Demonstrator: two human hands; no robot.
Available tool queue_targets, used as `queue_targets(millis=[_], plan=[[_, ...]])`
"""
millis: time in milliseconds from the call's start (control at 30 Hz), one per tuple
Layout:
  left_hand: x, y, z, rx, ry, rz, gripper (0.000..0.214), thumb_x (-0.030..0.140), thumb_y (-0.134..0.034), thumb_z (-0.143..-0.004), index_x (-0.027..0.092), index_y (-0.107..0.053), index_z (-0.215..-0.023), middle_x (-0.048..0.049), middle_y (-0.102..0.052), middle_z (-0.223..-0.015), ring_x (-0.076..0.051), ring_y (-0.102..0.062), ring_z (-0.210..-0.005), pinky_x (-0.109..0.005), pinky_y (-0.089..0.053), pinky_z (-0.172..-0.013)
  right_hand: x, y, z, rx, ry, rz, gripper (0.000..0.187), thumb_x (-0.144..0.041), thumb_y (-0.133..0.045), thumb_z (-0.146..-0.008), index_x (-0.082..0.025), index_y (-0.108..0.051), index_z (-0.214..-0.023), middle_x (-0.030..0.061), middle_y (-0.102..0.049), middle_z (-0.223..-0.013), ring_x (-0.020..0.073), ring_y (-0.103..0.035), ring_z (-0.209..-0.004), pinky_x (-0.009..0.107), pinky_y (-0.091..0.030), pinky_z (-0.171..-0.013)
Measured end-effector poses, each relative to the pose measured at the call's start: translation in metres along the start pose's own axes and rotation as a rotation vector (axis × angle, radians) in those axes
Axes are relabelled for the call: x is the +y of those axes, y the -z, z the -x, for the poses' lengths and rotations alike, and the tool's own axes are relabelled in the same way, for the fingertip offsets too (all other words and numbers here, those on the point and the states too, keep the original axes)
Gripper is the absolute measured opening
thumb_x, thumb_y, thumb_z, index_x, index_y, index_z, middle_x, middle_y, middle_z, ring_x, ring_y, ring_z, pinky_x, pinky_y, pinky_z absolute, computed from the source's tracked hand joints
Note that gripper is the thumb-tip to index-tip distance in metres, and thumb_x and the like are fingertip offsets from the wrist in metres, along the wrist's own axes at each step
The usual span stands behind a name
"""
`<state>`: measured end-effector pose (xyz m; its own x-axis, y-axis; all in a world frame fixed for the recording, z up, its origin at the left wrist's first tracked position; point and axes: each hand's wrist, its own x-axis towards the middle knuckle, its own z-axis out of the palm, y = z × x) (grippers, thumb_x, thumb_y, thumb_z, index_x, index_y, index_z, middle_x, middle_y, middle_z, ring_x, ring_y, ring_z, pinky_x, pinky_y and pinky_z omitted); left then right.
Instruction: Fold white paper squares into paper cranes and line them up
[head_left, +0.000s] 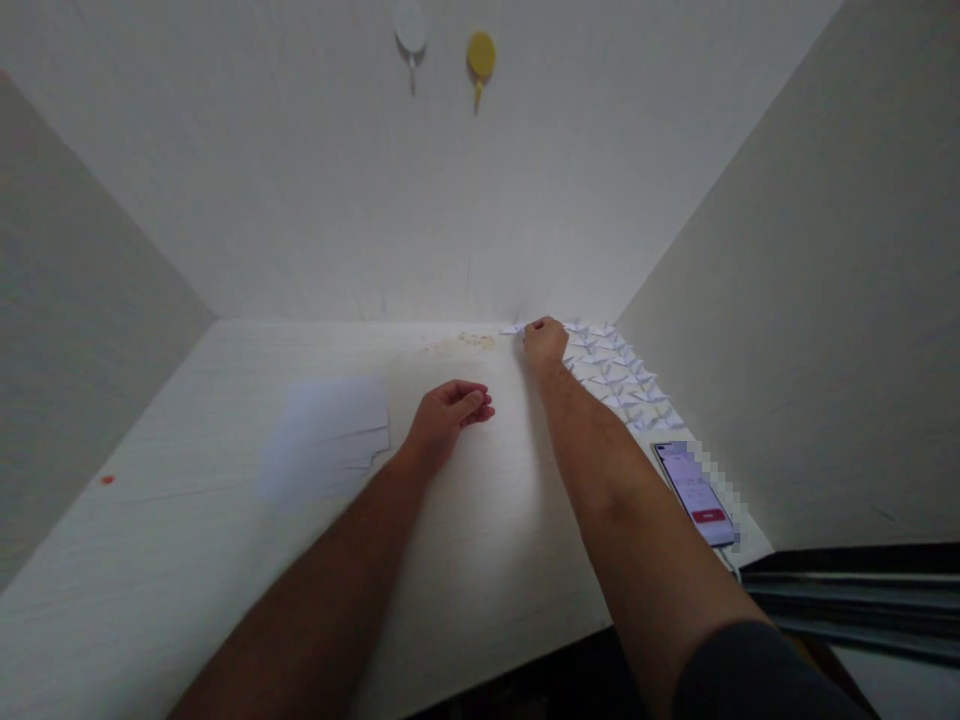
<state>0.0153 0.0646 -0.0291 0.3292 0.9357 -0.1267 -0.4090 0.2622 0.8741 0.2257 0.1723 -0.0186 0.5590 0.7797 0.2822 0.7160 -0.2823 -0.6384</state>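
My right hand point(545, 342) is closed at the back of the table, near the wall. The pointed white tip of a folded paper crane point(512, 329) shows at its fingers; the rest is hidden behind the hand. Just right of that hand stand several rows of small white paper cranes point(611, 370). My left hand point(452, 412) hovers over the middle of the table, its thumb against curled fingers, with nothing visible in it. A stack of white paper sheets point(330, 425) lies to its left.
A phone point(694, 492) with a lit screen and a cable lies at the table's right edge. Walls enclose the table point(480, 560) at the back and both sides. White point(410, 28) and yellow point(481, 55) hooks hang on the back wall. An orange spot point(107, 480) marks the left side.
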Motion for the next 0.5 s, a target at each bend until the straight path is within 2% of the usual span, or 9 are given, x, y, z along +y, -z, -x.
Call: queue_targets(millis=[133,500], plan=[[-0.001,0.000,0.000,0.011,-0.004,-0.011,0.032,0.033,-0.086,-0.063,0.012,-0.071,-0.083,-0.0066,-0.072,-0.078,-0.017,-0.068,-0.067,-0.037,-0.056,-0.076,-0.001,-0.009,-0.002,0.043,-0.048,0.036,0.022,-0.019,-0.051,-0.083,-0.015,-0.072,-0.086,0.0133,-0.074,-0.088,0.0198,-0.065,-0.080,0.029,-0.047,-0.075],[0.000,-0.001,0.000,0.018,-0.006,-0.007,0.032,0.034,-0.087,-0.061,0.013,-0.072,-0.080,-0.0062,-0.071,-0.077,-0.017,-0.068,-0.067,-0.037,-0.056,-0.076,-0.005,-0.013,-0.002,0.032,-0.010,0.056,0.022,-0.019,-0.050,-0.084,-0.014,-0.072,-0.085,0.0134,-0.074,-0.088,0.0195,-0.064,-0.082,0.029,-0.046,-0.078]])
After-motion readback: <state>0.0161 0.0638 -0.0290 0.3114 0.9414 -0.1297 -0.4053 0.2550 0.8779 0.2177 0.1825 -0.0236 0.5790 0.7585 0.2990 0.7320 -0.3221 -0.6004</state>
